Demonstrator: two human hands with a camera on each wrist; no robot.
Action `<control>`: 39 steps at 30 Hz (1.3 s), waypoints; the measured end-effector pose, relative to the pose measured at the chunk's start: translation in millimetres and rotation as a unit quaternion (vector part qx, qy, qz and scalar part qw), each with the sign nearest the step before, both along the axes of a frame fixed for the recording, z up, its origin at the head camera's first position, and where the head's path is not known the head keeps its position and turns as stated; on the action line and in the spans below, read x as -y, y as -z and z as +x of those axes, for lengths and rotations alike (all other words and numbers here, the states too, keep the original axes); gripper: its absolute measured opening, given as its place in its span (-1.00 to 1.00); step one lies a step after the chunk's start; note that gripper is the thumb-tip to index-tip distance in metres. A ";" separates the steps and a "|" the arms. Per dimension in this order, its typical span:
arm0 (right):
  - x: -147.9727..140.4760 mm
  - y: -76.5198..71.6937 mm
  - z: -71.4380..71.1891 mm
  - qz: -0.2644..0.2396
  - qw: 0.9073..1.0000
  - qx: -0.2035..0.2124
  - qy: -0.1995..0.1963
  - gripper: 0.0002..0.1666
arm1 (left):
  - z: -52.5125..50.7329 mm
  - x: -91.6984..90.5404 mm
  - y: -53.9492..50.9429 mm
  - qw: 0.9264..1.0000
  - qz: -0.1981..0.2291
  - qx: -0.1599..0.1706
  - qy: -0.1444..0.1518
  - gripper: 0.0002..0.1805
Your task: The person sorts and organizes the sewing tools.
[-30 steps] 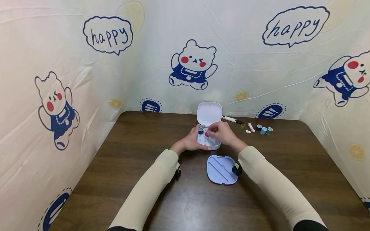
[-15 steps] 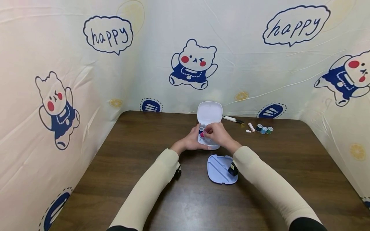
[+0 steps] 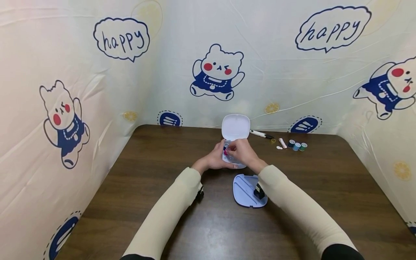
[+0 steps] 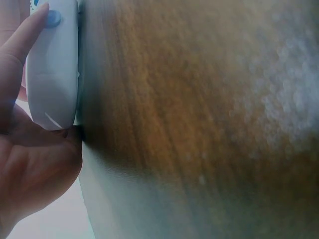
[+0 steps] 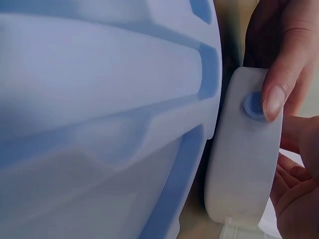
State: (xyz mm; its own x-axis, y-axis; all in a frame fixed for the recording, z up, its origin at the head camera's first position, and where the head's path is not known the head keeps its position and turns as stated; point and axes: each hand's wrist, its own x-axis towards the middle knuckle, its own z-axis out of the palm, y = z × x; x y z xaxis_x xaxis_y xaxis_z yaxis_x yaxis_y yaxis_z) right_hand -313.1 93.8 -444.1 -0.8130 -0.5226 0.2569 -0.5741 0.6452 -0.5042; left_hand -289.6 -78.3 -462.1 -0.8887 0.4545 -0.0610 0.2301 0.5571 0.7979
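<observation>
A white sewing box (image 3: 236,126) stands with its lid raised near the back of the table. My left hand (image 3: 216,159) grips its left side, the thumb lying along the front wall by a blue button (image 5: 254,105). Between the fingertips of my right hand (image 3: 243,151) is a pink thread spool (image 3: 226,152), held low in the box's left part. Just behind it a dark blue thread spool (image 3: 225,146) stands in the box. My right hand covers most of the box's inside. In the left wrist view the box's white front wall (image 4: 52,74) shows against my left hand.
A light blue tray (image 3: 242,191) lies in front of the box, under my right wrist. Back right lie a white and black pen-like tool (image 3: 260,134), a yellow ring (image 3: 273,141), a small white stick (image 3: 282,143) and dark, blue and green thread spools (image 3: 296,146).
My right hand has moved left and slightly down with the pink spool, to just in front of the dark blue one. The left hand has kept its grip on the box.
</observation>
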 end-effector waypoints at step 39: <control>-10.1 -11.4 13.6 0.026 1.000 -0.002 -0.006 -0.79 | -5.1 -2.5 9.5 1.000 0.010 -0.025 0.004 0.24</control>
